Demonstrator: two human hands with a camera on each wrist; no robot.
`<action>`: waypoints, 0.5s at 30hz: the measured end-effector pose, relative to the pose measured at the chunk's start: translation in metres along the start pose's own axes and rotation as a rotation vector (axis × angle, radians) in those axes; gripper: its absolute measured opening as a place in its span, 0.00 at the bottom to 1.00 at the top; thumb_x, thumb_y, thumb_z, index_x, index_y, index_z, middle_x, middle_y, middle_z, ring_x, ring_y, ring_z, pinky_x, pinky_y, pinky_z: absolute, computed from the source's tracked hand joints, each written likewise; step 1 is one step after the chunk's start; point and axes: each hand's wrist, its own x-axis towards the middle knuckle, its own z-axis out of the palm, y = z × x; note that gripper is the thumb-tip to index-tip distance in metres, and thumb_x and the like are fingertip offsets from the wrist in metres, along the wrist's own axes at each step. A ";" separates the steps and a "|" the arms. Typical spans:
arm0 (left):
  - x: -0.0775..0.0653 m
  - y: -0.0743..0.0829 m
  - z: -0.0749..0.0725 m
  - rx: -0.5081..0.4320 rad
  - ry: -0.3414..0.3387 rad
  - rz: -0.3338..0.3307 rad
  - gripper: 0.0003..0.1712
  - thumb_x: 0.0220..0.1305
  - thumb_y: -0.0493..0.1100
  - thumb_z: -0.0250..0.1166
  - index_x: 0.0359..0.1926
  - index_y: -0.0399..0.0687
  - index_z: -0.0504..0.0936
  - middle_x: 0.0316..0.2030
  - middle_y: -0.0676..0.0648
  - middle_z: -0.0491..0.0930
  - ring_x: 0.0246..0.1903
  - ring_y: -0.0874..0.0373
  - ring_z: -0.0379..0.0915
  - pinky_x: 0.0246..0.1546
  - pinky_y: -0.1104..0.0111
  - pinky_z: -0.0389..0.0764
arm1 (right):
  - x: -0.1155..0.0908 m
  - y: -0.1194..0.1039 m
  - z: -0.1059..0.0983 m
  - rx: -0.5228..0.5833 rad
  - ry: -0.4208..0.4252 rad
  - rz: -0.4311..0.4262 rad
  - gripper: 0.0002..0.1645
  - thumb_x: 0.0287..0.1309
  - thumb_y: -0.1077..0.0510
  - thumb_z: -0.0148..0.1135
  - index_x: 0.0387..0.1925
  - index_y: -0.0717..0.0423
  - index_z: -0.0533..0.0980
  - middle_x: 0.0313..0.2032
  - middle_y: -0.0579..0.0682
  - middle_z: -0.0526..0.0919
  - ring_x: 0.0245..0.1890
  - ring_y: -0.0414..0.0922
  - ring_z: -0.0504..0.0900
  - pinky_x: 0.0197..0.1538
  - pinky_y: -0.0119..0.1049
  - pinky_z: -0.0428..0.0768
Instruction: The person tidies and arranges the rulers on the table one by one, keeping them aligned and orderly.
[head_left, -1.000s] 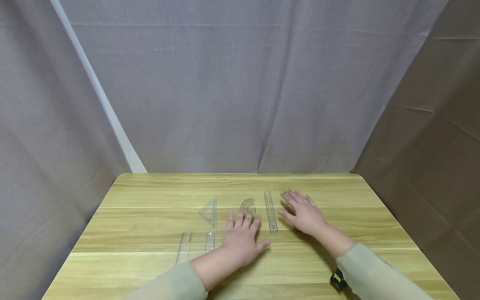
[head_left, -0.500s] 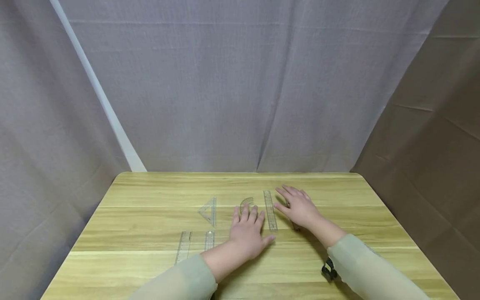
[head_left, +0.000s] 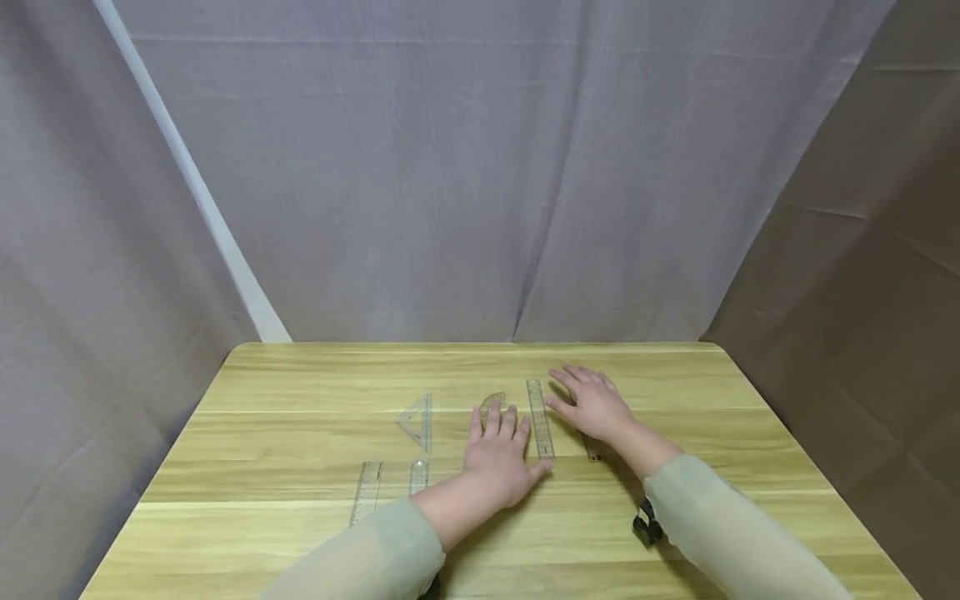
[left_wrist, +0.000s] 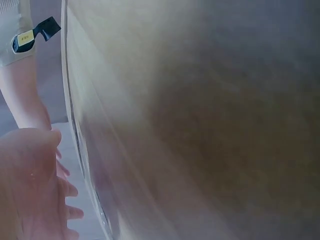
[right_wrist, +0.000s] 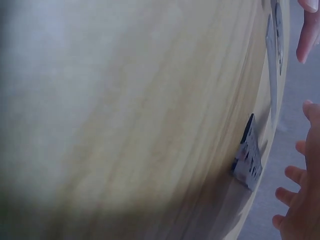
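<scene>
In the head view my left hand point(head_left: 498, 458) is palm down with its fingers spread, and its fingertips partly cover a clear protractor point(head_left: 492, 402). Just right of it lies a clear ruler point(head_left: 539, 421). My right hand point(head_left: 594, 406) is beyond that ruler, fingers extended, above another narrow clear piece point(head_left: 593, 452) that it mostly hides. Neither hand grips anything. The left wrist view shows the back of my left hand point(left_wrist: 32, 185). In the right wrist view, a clear piece with dark markings point(right_wrist: 248, 157) lies below my right hand point(right_wrist: 302, 192), apart from its fingers.
A clear set square point(head_left: 418, 422) lies left of the protractor on the wooden table point(head_left: 262, 450). Nearer the front are two clear rulers, one wide point(head_left: 366, 492) and one narrow point(head_left: 418, 477), partly covered by the left sleeve. Grey curtains point(head_left: 390, 192) surround the table.
My left hand has shifted slightly right and forward. The right hand has moved left and forward, nearer the ruler, now covering most of the narrow piece beneath it.
</scene>
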 end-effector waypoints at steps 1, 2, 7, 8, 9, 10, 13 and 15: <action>0.000 0.000 -0.001 0.001 -0.002 -0.001 0.49 0.65 0.79 0.36 0.78 0.58 0.53 0.77 0.46 0.49 0.76 0.42 0.34 0.72 0.44 0.32 | 0.001 0.000 0.000 0.005 0.000 -0.004 0.39 0.67 0.36 0.55 0.72 0.51 0.66 0.71 0.62 0.63 0.69 0.66 0.61 0.70 0.66 0.51; 0.000 0.001 -0.001 0.004 -0.002 -0.002 0.49 0.65 0.79 0.36 0.78 0.58 0.54 0.77 0.46 0.49 0.76 0.42 0.34 0.72 0.44 0.33 | 0.002 0.001 0.001 0.006 -0.001 -0.008 0.39 0.67 0.36 0.55 0.71 0.51 0.66 0.71 0.63 0.63 0.69 0.66 0.61 0.70 0.66 0.51; 0.004 0.002 0.003 0.011 -0.004 -0.003 0.49 0.65 0.79 0.36 0.78 0.58 0.54 0.77 0.47 0.50 0.76 0.43 0.35 0.73 0.44 0.37 | 0.008 0.003 0.005 -0.001 -0.010 -0.024 0.38 0.67 0.36 0.55 0.70 0.51 0.67 0.70 0.63 0.64 0.69 0.65 0.61 0.71 0.65 0.52; 0.005 0.002 0.005 0.014 -0.004 -0.004 0.49 0.65 0.79 0.36 0.78 0.59 0.53 0.77 0.47 0.50 0.77 0.43 0.35 0.73 0.44 0.38 | 0.009 0.003 0.006 -0.003 -0.011 -0.024 0.37 0.67 0.36 0.55 0.70 0.51 0.68 0.70 0.63 0.64 0.69 0.65 0.61 0.71 0.65 0.52; 0.006 0.003 0.005 0.016 -0.006 -0.005 0.50 0.65 0.80 0.36 0.78 0.59 0.53 0.77 0.47 0.50 0.77 0.43 0.34 0.73 0.44 0.37 | 0.010 0.003 0.007 -0.005 -0.011 -0.024 0.37 0.67 0.36 0.55 0.70 0.51 0.68 0.70 0.63 0.64 0.69 0.65 0.62 0.71 0.65 0.52; 0.006 0.003 0.006 0.019 -0.010 -0.006 0.50 0.65 0.80 0.35 0.78 0.59 0.53 0.77 0.47 0.49 0.77 0.43 0.34 0.73 0.44 0.37 | 0.011 0.003 0.007 -0.005 -0.014 -0.019 0.37 0.67 0.36 0.56 0.70 0.51 0.68 0.70 0.63 0.65 0.69 0.65 0.62 0.71 0.65 0.52; 0.007 0.004 0.005 0.024 -0.024 -0.012 0.50 0.65 0.80 0.35 0.78 0.60 0.52 0.77 0.47 0.49 0.77 0.44 0.32 0.73 0.45 0.36 | 0.012 0.002 0.007 -0.012 -0.028 -0.009 0.37 0.67 0.36 0.56 0.69 0.51 0.69 0.70 0.63 0.65 0.69 0.64 0.62 0.71 0.64 0.52; 0.008 0.005 0.004 0.025 -0.029 -0.013 0.49 0.65 0.80 0.36 0.78 0.59 0.52 0.77 0.47 0.49 0.77 0.44 0.32 0.73 0.45 0.36 | 0.014 0.001 0.007 -0.009 -0.039 -0.001 0.37 0.67 0.36 0.56 0.69 0.51 0.70 0.70 0.63 0.65 0.69 0.64 0.62 0.71 0.64 0.52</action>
